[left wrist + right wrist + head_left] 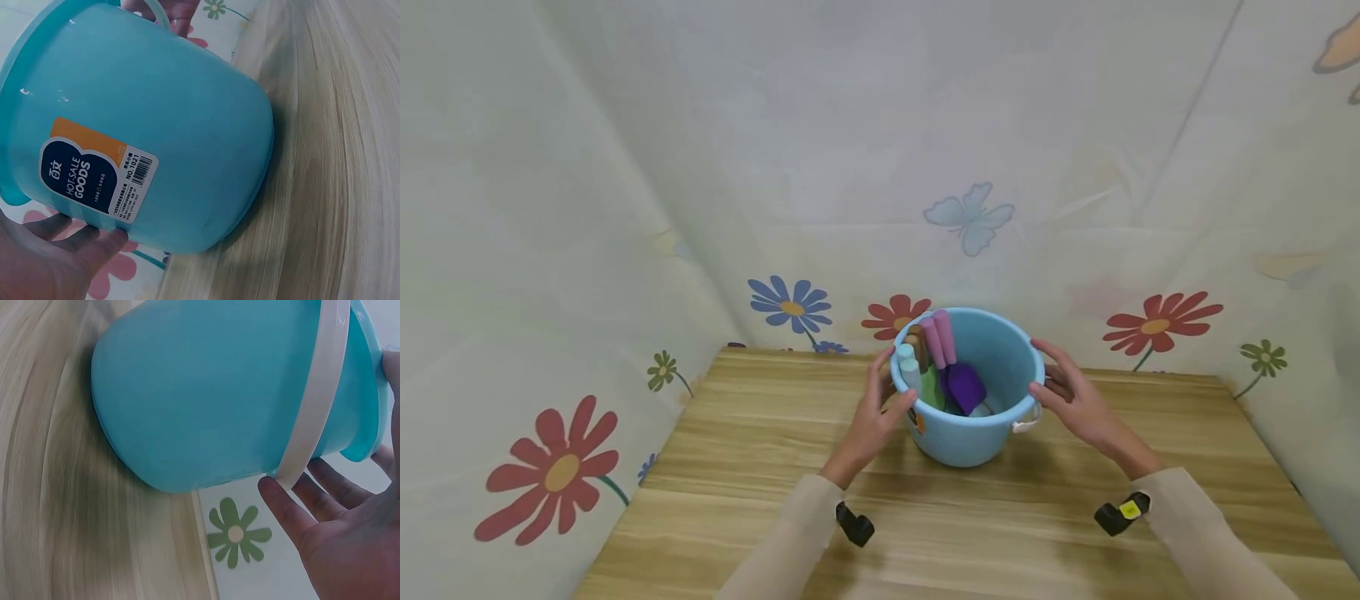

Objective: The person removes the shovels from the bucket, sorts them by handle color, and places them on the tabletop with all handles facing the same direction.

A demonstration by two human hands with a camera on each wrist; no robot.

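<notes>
A light blue plastic bucket [962,437] is at the far side of the wooden table, its base on or just above the top. Inside it are light blue handles [910,372], brown handles [917,337], pink handles [945,337], a green piece [932,387] and a purple scoop-like blade [966,386]. My left hand [876,417] grips the rim on the left, thumb at the front. On the opposite side, my right hand [1078,404] holds the rim, thumb and forefinger on it. A white carrying handle [315,394] hangs by the right fingers. The left wrist view shows a label [97,169].
The wooden table top [760,467] reaches back to a pale cloth backdrop [820,150] printed with flowers and butterflies. The cloth also rises along the table's left and right sides. A dark wrist device [853,525] sits on each sleeve.
</notes>
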